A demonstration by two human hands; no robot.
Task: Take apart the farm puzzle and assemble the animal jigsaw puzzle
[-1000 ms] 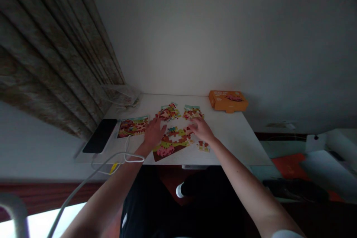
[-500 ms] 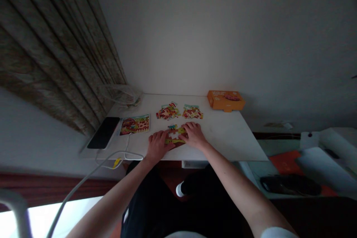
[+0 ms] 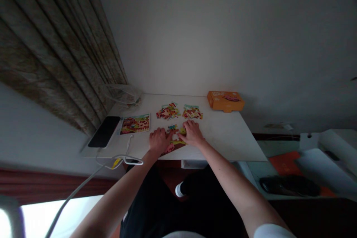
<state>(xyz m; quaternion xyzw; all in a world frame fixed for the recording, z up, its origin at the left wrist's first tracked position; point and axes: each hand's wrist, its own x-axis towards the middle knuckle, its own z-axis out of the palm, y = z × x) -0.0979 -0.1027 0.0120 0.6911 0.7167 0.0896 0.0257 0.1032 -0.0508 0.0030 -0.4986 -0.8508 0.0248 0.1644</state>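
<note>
A partly joined jigsaw puzzle (image 3: 176, 143) lies near the front edge of the white table, with a white gap showing in its middle. My left hand (image 3: 160, 140) rests at the puzzle's left side, fingers curled and thumb stretched in toward the gap. From the right, my right hand (image 3: 193, 132) grips the puzzle's edge with bent fingers, its thumb reaching toward the same gap. A puzzle part with a blue figure (image 3: 172, 128) sits at the top between the hands. Which single pieces lie under my fingers is hidden.
Two piles of loose pieces, a left pile (image 3: 168, 111) and a right pile (image 3: 192, 112), lie beyond the hands. A picture card (image 3: 135, 124), a black phone (image 3: 104, 132) and a white cable (image 3: 80, 186) are on the left. An orange box (image 3: 225, 101) stands at the back right.
My left hand has shifted slightly, uncovering a pink figure at the puzzle's lower left. Both thumbs have come closer together over the gap.
</note>
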